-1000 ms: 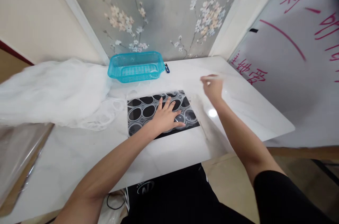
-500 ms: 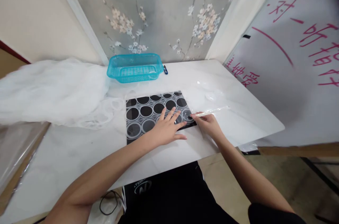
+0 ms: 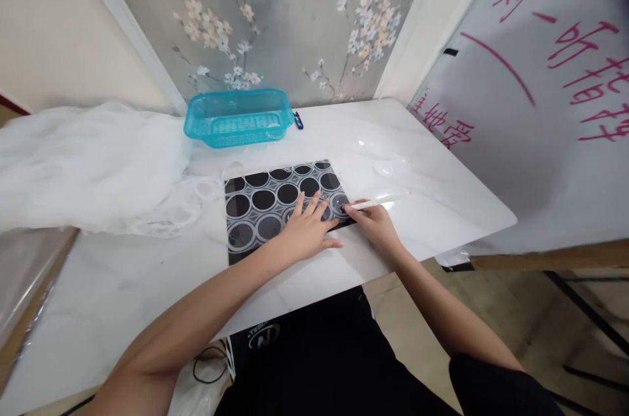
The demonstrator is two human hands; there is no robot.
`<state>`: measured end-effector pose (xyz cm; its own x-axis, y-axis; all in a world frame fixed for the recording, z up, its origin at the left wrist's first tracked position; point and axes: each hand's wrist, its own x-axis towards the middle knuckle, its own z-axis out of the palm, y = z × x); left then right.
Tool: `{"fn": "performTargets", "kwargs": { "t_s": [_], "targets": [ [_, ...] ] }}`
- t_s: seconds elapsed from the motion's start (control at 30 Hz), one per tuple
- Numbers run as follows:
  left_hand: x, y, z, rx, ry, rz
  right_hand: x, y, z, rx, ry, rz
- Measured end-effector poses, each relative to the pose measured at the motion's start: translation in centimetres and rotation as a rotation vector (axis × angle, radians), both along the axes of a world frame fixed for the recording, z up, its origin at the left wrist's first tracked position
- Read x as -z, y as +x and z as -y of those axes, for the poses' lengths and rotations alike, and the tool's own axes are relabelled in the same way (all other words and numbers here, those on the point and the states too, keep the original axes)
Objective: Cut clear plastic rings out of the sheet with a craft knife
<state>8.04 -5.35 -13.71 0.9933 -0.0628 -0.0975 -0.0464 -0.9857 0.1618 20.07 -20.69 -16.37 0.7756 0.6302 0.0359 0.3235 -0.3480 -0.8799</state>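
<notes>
A black sheet (image 3: 263,198) with rows of dark circles ringed in pale grey lies on the white table. Across its lower right part my left hand (image 3: 305,231) rests palm down, fingers spread. At the sheet's right edge, my right hand (image 3: 376,227) grips a slim white pen-like tool (image 3: 373,202). Its tip touches or hovers just over a ringed circle near the right corner; I cannot tell which. White sheer fabric (image 3: 181,203) with round loops reaches toward the sheet's left side.
A turquoise plastic basket (image 3: 236,100) stands by the wall, a small dark blue tool (image 3: 298,120) beside it. White sheer fabric (image 3: 88,167) is heaped at left. Thin clear round pieces (image 3: 383,168) lie at right. A whiteboard (image 3: 515,160) leans beyond the table's right edge.
The whole view has shifted a little, so everything sits slightly further left and up. My left hand stays spread on the sheet; my right hand still holds the tool at the right edge.
</notes>
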Motion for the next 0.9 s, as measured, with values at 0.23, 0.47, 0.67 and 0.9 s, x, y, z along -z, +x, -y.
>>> {"fn": "performTargets", "kwargs": {
  "t_s": [0.23,0.47,0.67,0.9],
  "targets": [
    [-0.4,0.3,0.3,-0.014,-0.016,-0.034,0.5,0.4,0.0,-0.007,-0.021,0.068],
    [0.0,0.1,0.3,-0.014,-0.016,-0.026,1.7,-0.3,0.4,-0.041,-0.086,0.55],
    [-0.2,0.4,0.2,0.003,-0.019,-0.066,0.7,1.5,0.4,-0.479,-0.162,1.065],
    [-0.8,0.5,0.1,0.021,-0.04,-0.06,-4.6,12.1,-2.5,0.331,-0.145,0.568]
  ]
}}
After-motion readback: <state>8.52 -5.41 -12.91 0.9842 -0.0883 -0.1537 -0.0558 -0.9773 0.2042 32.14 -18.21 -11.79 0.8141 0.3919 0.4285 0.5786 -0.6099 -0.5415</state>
